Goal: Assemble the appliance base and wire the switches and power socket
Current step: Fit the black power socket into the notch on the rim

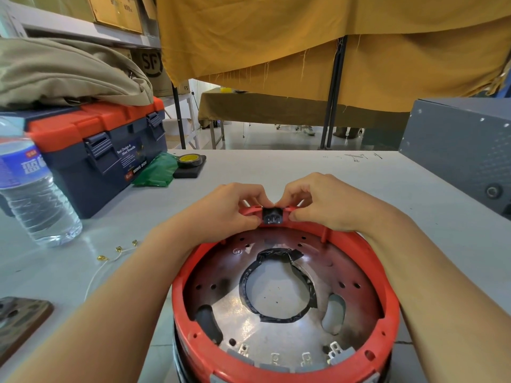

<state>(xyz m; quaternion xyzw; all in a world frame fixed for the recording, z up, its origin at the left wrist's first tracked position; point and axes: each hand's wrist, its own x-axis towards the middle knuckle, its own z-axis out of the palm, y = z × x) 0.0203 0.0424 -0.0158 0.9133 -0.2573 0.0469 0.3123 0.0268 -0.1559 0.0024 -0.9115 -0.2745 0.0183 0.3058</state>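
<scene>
A round red appliance base point(387, 294) lies upside down in front of me, its metal inner plate and a black taped ring point(276, 288) showing. A small black power socket point(272, 216) sits in a notch at the far rim. My left hand point(232, 208) pinches the socket's left side and my right hand point(323, 203) pinches its right side, fingers curled over the rim. Several grey switch terminals point(304, 357) line the near rim inside.
A white wire with brass terminals point(117, 250) lies left of the base. A water bottle point(33, 189), a blue and orange toolbox point(105, 150), a tape roll point(190, 160), a grey metal box point(464, 150) at right and a metal plate point(19, 322) at lower left stand around.
</scene>
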